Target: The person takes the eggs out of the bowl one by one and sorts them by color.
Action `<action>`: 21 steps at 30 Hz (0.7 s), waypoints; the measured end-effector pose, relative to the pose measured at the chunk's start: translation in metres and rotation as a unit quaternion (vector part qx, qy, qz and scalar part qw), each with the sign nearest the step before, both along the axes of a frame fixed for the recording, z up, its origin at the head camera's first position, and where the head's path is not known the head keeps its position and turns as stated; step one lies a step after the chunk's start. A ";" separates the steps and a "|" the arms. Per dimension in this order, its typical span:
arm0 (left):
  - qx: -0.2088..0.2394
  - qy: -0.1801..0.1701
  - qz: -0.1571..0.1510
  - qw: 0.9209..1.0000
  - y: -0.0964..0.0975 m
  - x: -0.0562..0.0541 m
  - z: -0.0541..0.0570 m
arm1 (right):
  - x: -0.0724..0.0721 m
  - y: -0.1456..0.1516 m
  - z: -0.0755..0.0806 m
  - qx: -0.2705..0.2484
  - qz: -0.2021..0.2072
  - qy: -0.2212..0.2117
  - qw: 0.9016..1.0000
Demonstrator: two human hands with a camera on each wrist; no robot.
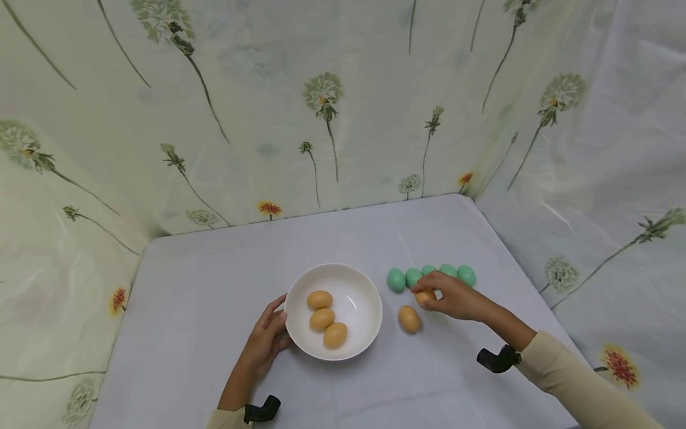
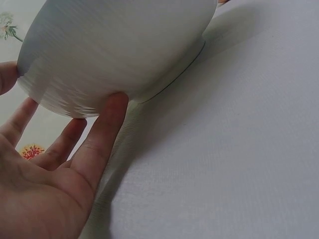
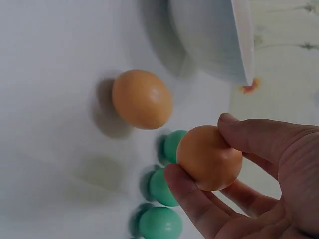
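A white bowl (image 1: pixel 370 310) stands on the table with three brown eggs (image 1: pixel 321 320) lying in its left half. Spread along the bowl's left side, my left hand (image 1: pixel 264 341) touches the outer wall with fairly straight fingers, as the left wrist view shows. My right hand (image 1: pixel 455 296) pinches a brown egg (image 3: pixel 209 158) between thumb and fingertips, above the row of green eggs (image 1: pixel 396 280). Another brown egg (image 1: pixel 409 319) lies on the cloth between the bowl and that hand. Part of the green row is hidden behind the right hand.
A pale cloth (image 1: pixel 214 286) covers the table. Several green eggs line up right of the bowl. Flower-printed curtains (image 1: pixel 257 119) hang behind the table and along its sides. Each wrist carries a black camera mount (image 1: pixel 498 360).
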State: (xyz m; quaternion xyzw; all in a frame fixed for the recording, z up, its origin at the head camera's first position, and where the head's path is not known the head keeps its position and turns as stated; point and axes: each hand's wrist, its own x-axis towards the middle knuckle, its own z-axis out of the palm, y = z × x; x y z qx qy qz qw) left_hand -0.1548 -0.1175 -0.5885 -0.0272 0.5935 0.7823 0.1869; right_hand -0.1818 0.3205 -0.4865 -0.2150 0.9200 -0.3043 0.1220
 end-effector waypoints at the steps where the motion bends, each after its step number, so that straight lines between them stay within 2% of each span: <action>1: 0.000 -0.001 0.001 1.000 0.000 0.000 0.000 | 0.001 0.001 -0.004 0.005 -0.006 0.000 1.000; 11: 0.003 -0.011 0.004 1.000 0.001 0.000 -0.001 | 0.007 0.009 -0.038 0.029 -0.014 0.018 0.999; 21: -0.008 -0.006 0.004 1.000 0.001 0.000 -0.002 | 0.010 0.006 -0.048 0.042 -0.006 0.030 0.999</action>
